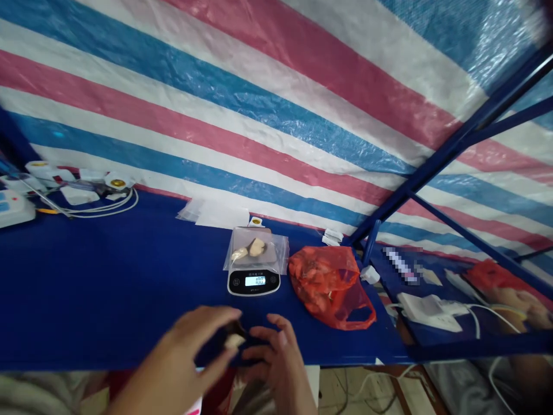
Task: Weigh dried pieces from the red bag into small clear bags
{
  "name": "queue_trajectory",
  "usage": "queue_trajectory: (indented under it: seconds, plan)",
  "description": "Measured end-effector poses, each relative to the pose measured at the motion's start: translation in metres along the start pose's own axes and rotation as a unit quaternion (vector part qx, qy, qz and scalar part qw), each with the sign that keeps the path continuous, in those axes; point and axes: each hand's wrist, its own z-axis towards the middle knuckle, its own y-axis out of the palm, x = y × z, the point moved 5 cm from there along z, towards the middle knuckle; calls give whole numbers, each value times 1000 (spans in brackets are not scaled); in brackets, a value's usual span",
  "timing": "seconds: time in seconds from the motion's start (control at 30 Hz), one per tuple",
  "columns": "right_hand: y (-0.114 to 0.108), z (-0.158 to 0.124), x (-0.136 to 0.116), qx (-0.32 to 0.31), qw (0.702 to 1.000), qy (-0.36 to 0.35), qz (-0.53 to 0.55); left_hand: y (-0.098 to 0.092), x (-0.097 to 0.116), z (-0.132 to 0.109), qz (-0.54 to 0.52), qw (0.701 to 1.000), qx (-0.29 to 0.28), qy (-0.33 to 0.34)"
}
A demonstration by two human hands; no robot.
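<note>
My left hand [185,351] is low over the table's front edge, thumb and fingers around a small pale piece with dark skin [234,340]; its exact kind is unclear. Close beside it, my right hand [280,358] has its fingers spread and curved, holding nothing. Beyond both hands stands a kitchen scale [254,282], its lit display reading about 10.0. A clear plastic bag [280,253] lies across the weighing plate, with similar pale, dark-edged pieces [257,247] on or in it. Right of the scale rests a red plastic bag [324,282] with contents showing dimly.
Flat clear bags [220,213] lie behind the scale. Cables and white devices [82,190] occupy the back left. Blue frame posts [410,184] rise at right. Beyond them are a power strip [432,311] and another person's blurred hand [518,302] near a red bag.
</note>
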Motion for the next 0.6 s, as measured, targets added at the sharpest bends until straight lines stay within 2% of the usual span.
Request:
queue_trajectory:
  seconds: [0.03,0.1,0.17,0.2,0.23,0.27,0.3,0.33,0.37,0.4,0.43,0.47,0.53,0.6]
  plan:
    - [3,-7,3,-2,1000,8,18,20,19,-7,-29,998,-39,31]
    - [-5,-18,-9,59,998,-31,-17,48,55,-11,-83,988,-81,102]
    - [-30,-26,-43,154,976,-108,-114,53,75,-7,-81,983,-66,154]
    - [-47,-30,-67,203,952,-149,-173,49,78,-3,-60,984,-47,160]
    - [-67,-33,-93,265,916,-199,-226,41,75,2,-35,987,-26,154]
    - [-89,-37,-120,341,864,-239,-283,31,67,6,-10,990,-6,139]
    - [-110,-38,-145,416,797,-253,-357,20,56,10,5,993,12,121]
    - [-127,-33,-165,456,737,-240,-437,10,41,13,14,994,25,102]
    - [-141,-19,-179,437,714,-210,-506,0,25,15,19,996,39,81]
    - [-152,-1,-188,380,726,-176,-545,-9,7,17,21,997,54,58]
    - [-159,19,-191,314,752,-136,-563,-17,-11,19,19,997,67,35]
    - [-163,36,-193,274,768,-114,-567,-25,-29,19,15,997,81,8]
    - [-162,63,-196,243,788,-104,-557,-37,-57,18,-4,994,101,-39]
    - [-152,81,-197,229,806,-105,-536,-45,-75,15,-37,990,117,-73]
